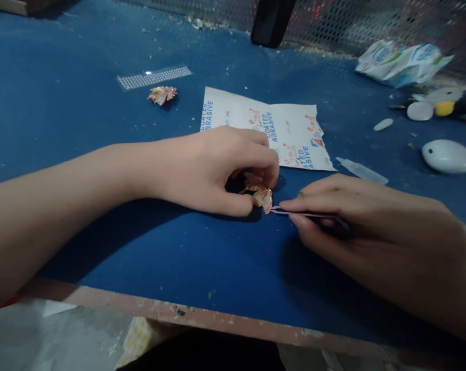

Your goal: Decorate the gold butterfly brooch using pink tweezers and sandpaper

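Observation:
Between the thumb and fingers of my left hand [233,165] is a small gold and pink butterfly-shaped ornament [260,195], held low over the blue tabletop. My right hand [364,226] pinches a slim pair of pink tweezers [310,213], whose tips touch or nearly touch the ornament's lower right edge. Whether the tips hold anything is too small to tell. A second gold and pink ornament [162,95] lies farther back on the left. Behind it rests a clear strip with rows of tiny beads [154,78].
A torn sheet of abrasive paper [294,134] lies just beyond my hands. To its right are a small translucent tube [363,171], a white rounded object [448,156] and a crumpled wipes packet [404,63]. A dark phone-like object [273,23] leans against the perforated metal screen [341,26].

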The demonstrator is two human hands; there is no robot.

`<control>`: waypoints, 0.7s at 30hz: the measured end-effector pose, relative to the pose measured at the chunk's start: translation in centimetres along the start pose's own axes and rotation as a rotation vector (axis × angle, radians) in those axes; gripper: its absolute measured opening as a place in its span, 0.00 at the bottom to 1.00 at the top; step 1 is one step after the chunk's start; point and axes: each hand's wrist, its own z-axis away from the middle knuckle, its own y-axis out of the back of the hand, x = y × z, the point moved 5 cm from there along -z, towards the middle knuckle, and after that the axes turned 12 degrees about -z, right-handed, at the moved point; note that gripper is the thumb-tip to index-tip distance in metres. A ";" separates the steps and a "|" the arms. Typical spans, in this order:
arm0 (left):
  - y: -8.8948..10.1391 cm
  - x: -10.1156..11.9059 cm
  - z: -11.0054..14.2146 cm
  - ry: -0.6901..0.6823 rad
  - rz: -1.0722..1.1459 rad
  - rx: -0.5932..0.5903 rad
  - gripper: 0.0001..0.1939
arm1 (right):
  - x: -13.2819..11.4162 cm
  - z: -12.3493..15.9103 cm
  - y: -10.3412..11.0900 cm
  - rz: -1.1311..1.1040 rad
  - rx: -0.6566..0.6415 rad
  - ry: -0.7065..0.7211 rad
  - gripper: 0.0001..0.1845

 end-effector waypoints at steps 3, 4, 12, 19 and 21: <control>0.0 0.0 0.0 -0.003 -0.001 -0.003 0.09 | 0.0 0.1 0.1 0.001 -0.001 -0.014 0.10; 0.0 0.0 0.0 -0.005 -0.001 -0.003 0.09 | 0.0 0.1 0.1 0.002 0.001 -0.012 0.10; 0.0 0.0 0.0 -0.017 -0.006 0.000 0.09 | 0.0 0.1 0.0 -0.003 0.001 -0.010 0.10; 0.0 0.0 0.0 -0.005 -0.007 -0.010 0.09 | -0.2 0.0 0.1 -0.010 0.021 0.001 0.10; 0.0 0.1 -0.1 -0.005 -0.009 -0.021 0.08 | -0.3 0.0 0.3 -0.010 0.037 0.014 0.10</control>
